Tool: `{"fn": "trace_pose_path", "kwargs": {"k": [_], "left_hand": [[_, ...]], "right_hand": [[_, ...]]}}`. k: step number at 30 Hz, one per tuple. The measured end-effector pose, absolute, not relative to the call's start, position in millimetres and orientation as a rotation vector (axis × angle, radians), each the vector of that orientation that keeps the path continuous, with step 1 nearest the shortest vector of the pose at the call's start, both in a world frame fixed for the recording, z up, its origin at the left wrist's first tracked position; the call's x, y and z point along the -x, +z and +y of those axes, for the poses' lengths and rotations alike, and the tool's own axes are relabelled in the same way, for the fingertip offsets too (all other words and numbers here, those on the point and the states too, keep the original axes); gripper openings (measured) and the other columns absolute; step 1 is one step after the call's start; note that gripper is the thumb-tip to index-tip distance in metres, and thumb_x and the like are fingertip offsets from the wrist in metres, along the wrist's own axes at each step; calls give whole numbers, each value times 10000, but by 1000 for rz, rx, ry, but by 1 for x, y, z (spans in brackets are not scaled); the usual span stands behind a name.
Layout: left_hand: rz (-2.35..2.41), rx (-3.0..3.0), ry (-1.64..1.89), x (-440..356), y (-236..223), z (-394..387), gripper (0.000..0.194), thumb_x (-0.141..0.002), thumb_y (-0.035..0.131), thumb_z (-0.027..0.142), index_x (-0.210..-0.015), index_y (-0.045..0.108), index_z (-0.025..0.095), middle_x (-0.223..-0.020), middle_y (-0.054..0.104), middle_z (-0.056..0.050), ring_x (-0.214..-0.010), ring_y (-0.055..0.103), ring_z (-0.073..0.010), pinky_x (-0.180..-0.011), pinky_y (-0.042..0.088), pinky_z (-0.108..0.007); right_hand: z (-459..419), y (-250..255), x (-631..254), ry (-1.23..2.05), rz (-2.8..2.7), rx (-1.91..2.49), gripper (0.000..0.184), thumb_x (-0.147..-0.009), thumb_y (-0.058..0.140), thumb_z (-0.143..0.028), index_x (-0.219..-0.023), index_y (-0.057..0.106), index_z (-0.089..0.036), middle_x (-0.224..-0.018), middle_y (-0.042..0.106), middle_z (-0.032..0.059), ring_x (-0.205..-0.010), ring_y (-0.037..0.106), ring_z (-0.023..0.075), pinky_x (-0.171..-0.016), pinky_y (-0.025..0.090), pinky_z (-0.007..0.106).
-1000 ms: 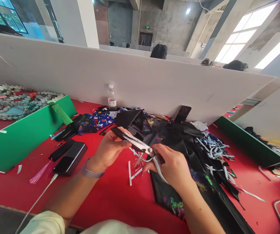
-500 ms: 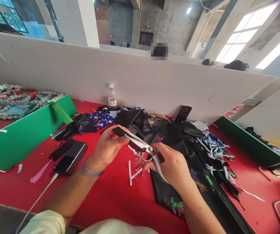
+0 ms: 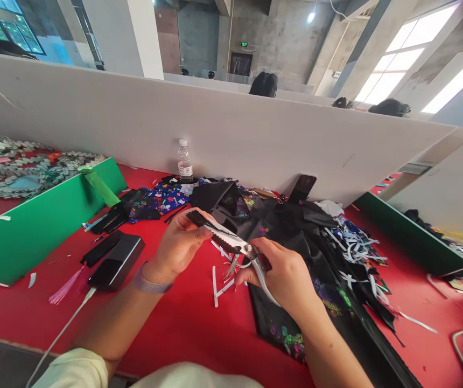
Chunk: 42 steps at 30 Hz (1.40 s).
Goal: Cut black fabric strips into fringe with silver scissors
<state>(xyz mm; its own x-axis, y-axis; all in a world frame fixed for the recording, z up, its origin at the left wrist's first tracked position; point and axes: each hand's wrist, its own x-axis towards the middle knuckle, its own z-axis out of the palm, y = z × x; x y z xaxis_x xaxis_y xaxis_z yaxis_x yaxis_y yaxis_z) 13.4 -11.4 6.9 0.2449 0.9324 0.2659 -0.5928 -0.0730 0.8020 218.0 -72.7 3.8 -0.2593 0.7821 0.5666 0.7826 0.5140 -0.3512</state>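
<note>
My right hand point(image 3: 290, 272) is closed around the handles of metal scissors point(image 3: 257, 264), whose blades point up and left. Between the thumb and fingers of my left hand point(image 3: 179, 240) is a small piece of black fabric point(image 3: 197, 217), with the blades lying along it. A wavy dark edge of the fabric shows under the blades. Beneath my right hand spreads a large black cloth point(image 3: 272, 307) with shiny coloured prints. Short white strips point(image 3: 215, 285) lie on the red table point(image 3: 199, 334) below the scissors.
A black power bank point(image 3: 118, 261) with a white cable lies left. Behind are a water bottle point(image 3: 185, 161), a leaning phone point(image 3: 302, 188) and a white partition point(image 3: 126, 118). Green dividers point(image 3: 49, 226) stand at the sides. White-and-blue scraps point(image 3: 352, 242) lie right. People's heads show beyond the partition.
Both hands keep almost the same place and grip. The view has shifted very slightly.
</note>
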Motion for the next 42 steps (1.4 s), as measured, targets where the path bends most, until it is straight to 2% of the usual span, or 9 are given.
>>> {"fn": "trace_pose_path", "kwargs": {"k": [7,14,25,42], "left_hand": [[475,-980,1343,-12,5,-10,215,-558,889,236,-676,715,192,-622,624,19,-635,562,-122,-612,457,-249],[452,-990,1331,-11,3,-9,176,-591,872,218,-693,729,204,-628,626,22,-646,561,-118,-625,459,-248],[488,-954,1291,-16,6,-13,230,-546,894,208,-648,691,174,-605,629,19,-630,578,-118,-622,456,-242],[455,-952,1277,-16,7,-14,215,-544,896,197,-647,708,183,-599,630,24,-630,578,-110,-618,446,-230]], "right_hand": [[-73,4,-218,-47,-2051,1282,476,-814,617,-633,-839,659,-159,-611,602,0,-455,480,89,-467,322,202],[-74,5,-218,-65,-2049,1283,470,-820,620,-619,-845,664,-152,-627,627,7,-476,523,103,-471,334,208],[-73,4,-218,-19,-2048,1309,421,-815,649,-574,-889,657,-160,-671,645,15,-476,529,102,-493,361,208],[-74,2,-219,27,-2060,1280,421,-809,664,-571,-868,653,-155,-647,618,-2,-488,506,98,-493,343,205]]}}
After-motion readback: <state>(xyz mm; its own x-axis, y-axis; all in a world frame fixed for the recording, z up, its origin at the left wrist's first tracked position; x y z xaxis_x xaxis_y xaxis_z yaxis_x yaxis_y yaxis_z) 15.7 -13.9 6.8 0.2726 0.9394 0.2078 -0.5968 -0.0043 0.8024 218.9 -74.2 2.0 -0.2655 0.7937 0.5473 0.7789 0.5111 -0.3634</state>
